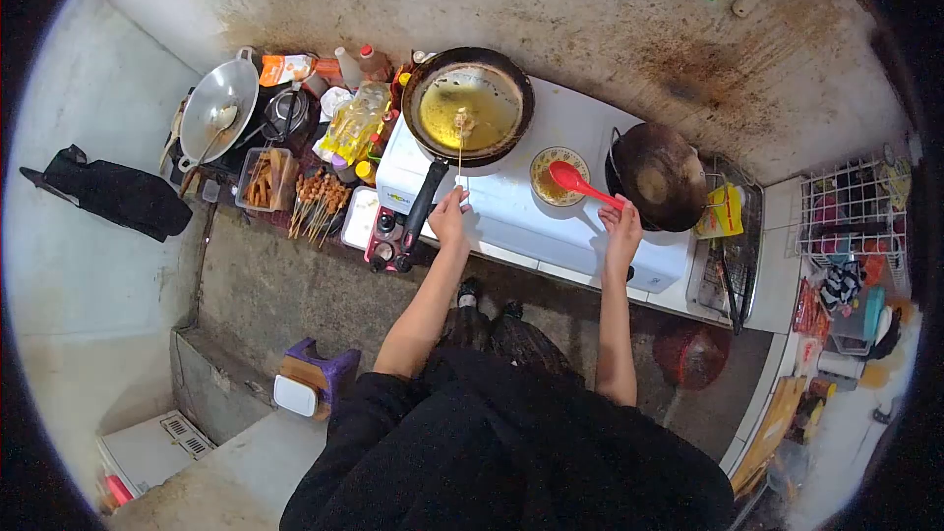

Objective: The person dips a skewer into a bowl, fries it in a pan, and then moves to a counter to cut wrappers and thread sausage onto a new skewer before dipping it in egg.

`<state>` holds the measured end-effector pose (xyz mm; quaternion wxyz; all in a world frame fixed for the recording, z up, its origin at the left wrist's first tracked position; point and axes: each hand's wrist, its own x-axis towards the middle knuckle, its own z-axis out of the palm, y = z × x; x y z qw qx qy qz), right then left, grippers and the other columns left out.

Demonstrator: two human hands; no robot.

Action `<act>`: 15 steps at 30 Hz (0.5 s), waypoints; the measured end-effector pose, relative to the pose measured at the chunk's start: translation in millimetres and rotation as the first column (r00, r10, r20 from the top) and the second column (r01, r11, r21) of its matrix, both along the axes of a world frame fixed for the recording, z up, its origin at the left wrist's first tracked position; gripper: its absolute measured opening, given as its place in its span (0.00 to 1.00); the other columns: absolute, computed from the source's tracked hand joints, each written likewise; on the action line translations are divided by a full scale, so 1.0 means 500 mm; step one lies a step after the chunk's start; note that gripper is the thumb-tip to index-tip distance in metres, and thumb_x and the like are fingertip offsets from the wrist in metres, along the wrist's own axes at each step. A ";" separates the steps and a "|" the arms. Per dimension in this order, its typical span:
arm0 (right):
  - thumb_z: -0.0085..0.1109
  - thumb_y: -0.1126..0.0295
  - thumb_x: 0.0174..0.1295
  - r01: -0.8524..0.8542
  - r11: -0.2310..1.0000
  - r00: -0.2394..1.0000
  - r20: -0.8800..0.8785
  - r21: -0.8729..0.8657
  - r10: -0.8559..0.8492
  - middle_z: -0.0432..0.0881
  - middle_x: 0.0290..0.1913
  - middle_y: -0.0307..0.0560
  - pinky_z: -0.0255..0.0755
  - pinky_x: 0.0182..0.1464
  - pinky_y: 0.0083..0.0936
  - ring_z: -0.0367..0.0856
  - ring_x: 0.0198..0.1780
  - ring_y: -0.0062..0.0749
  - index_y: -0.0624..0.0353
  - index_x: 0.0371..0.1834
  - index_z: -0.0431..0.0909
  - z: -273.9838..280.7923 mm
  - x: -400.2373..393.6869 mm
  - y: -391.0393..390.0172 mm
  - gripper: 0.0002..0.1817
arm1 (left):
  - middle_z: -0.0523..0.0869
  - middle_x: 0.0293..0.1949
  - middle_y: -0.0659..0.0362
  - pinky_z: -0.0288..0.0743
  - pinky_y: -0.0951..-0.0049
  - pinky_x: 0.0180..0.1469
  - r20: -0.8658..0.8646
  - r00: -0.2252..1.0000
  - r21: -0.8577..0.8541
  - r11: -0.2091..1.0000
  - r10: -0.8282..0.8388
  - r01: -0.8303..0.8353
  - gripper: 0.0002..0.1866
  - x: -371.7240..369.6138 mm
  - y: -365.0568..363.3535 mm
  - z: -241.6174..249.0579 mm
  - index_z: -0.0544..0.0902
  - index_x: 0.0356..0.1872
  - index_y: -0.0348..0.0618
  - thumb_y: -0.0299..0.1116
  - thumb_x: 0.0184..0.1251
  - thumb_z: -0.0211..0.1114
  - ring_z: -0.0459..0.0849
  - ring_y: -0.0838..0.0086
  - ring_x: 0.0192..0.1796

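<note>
My left hand [449, 215] pinches the lower end of a thin wooden skewer [460, 161]. The skewer's food-covered tip [464, 122] is over the yellow oil in a black frying pan [523, 88], whose dark handle [425, 205] points toward me beside that hand. My right hand [621, 224] grips the handle of a red spoon [580, 183]. The spoon's bowl overlaps a patterned bowl [537, 159] with yellowish-brown contents, standing on the white surface between the pan and a dark wok [661, 173].
Food skewers [320, 199] lie in a pile at left, beside a plastic container [250, 199] of brown food pieces. A metal wok [205, 98] and several bottles [374, 63] stand behind. At right are a yellow packet [723, 208] and a wire rack [821, 202].
</note>
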<state>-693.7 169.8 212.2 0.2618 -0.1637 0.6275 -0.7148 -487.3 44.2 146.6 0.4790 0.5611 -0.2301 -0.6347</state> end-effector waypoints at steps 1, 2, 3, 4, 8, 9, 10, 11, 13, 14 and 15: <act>0.41 0.56 0.66 0.002 1.000 1.000 0.008 -0.004 -0.002 0.77 0.32 0.47 0.71 0.41 0.19 0.77 0.34 0.25 0.66 0.47 0.69 0.004 -0.001 0.002 0.21 | 0.82 0.35 0.57 0.72 0.80 0.35 -0.018 0.999 -0.019 0.999 0.034 -0.034 0.13 -0.002 0.001 0.000 0.79 0.38 0.33 0.33 0.58 0.61 0.80 0.78 0.37; 0.41 0.56 0.66 0.004 1.000 1.000 0.017 -0.008 -0.004 0.77 0.33 0.47 0.71 0.42 0.19 0.77 0.35 0.25 0.66 0.47 0.69 0.010 0.000 0.003 0.21 | 0.82 0.33 0.57 0.73 0.81 0.33 -0.037 0.997 -0.036 0.997 0.068 -0.070 0.11 -0.003 0.002 0.001 0.79 0.37 0.33 0.31 0.57 0.62 0.81 0.77 0.36; 0.41 0.56 0.66 0.004 1.000 1.000 0.016 -0.008 -0.004 0.77 0.33 0.47 0.71 0.42 0.19 0.77 0.35 0.25 0.66 0.47 0.69 0.016 0.000 0.004 0.21 | 0.82 0.33 0.57 0.73 0.81 0.33 -0.038 0.997 -0.036 0.997 0.069 -0.070 0.11 -0.003 0.003 0.001 0.79 0.37 0.33 0.31 0.57 0.62 0.81 0.77 0.36; 0.40 0.57 0.66 0.022 1.000 0.999 0.024 -0.012 -0.021 0.77 0.32 0.47 0.71 0.41 0.19 0.76 0.34 0.24 0.66 0.47 0.69 0.022 0.001 0.004 0.20 | 0.82 0.33 0.57 0.73 0.81 0.33 -0.038 0.997 -0.035 0.997 0.060 -0.062 0.11 -0.003 0.005 0.002 0.79 0.37 0.33 0.31 0.57 0.62 0.81 0.77 0.36; 0.41 0.58 0.66 0.045 0.999 0.999 0.019 -0.001 -0.045 0.77 0.31 0.46 0.71 0.41 0.19 0.76 0.34 0.24 0.66 0.47 0.69 0.024 -0.005 0.009 0.20 | 0.82 0.34 0.57 0.73 0.81 0.33 -0.032 0.999 -0.038 0.998 0.040 -0.041 0.11 -0.002 0.009 0.006 0.79 0.37 0.32 0.30 0.58 0.60 0.81 0.77 0.37; 0.41 0.58 0.66 0.043 0.999 0.999 0.019 0.000 -0.043 0.77 0.31 0.46 0.71 0.41 0.19 0.76 0.34 0.24 0.66 0.47 0.69 0.024 -0.006 0.009 0.20 | 0.82 0.34 0.57 0.73 0.81 0.33 -0.033 0.999 -0.037 0.998 0.042 -0.043 0.11 -0.001 0.010 0.005 0.79 0.37 0.32 0.30 0.58 0.60 0.81 0.77 0.37; 0.41 0.58 0.66 0.045 0.999 0.999 0.026 0.000 -0.045 0.77 0.31 0.46 0.71 0.41 0.19 0.76 0.34 0.24 0.66 0.47 0.69 0.024 -0.007 0.010 0.20 | 0.82 0.34 0.57 0.73 0.81 0.33 -0.046 0.998 -0.040 0.998 0.040 -0.042 0.11 0.000 0.010 0.005 0.79 0.37 0.32 0.30 0.58 0.60 0.81 0.77 0.37; 0.41 0.58 0.66 0.047 0.999 0.998 0.033 0.001 -0.047 0.77 0.31 0.46 0.71 0.41 0.20 0.76 0.33 0.24 0.66 0.47 0.69 0.024 -0.009 0.011 0.20 | 0.82 0.34 0.57 0.73 0.81 0.33 -0.059 0.998 -0.042 0.998 0.038 -0.040 0.11 0.000 0.010 0.005 0.79 0.37 0.32 0.30 0.59 0.60 0.81 0.77 0.37; 0.41 0.58 0.66 0.043 0.999 0.999 0.032 -0.009 -0.042 0.77 0.31 0.46 0.71 0.42 0.20 0.76 0.34 0.24 0.66 0.47 0.69 0.022 -0.011 0.013 0.20 | 0.82 0.36 0.57 0.72 0.81 0.35 -0.048 0.999 -0.034 0.999 0.016 -0.017 0.12 0.002 0.011 0.005 0.78 0.39 0.33 0.31 0.60 0.58 0.80 0.78 0.38; 0.40 0.58 0.66 0.039 0.999 0.999 0.033 -0.018 -0.038 0.77 0.32 0.47 0.71 0.42 0.20 0.76 0.34 0.24 0.66 0.48 0.68 0.022 -0.012 0.014 0.20 | 0.82 0.38 0.58 0.72 0.81 0.36 -0.034 0.999 -0.025 1.000 -0.007 0.006 0.13 0.004 0.014 0.009 0.78 0.41 0.33 0.32 0.61 0.56 0.79 0.78 0.38; 0.40 0.58 0.66 0.038 0.999 0.999 0.033 -0.017 -0.038 0.77 0.32 0.47 0.71 0.42 0.20 0.76 0.34 0.24 0.66 0.48 0.68 0.021 -0.013 0.014 0.20 | 0.82 0.38 0.58 0.72 0.81 0.36 -0.034 0.999 -0.024 1.000 -0.006 0.005 0.13 0.006 0.016 0.013 0.78 0.41 0.33 0.32 0.61 0.56 0.79 0.78 0.38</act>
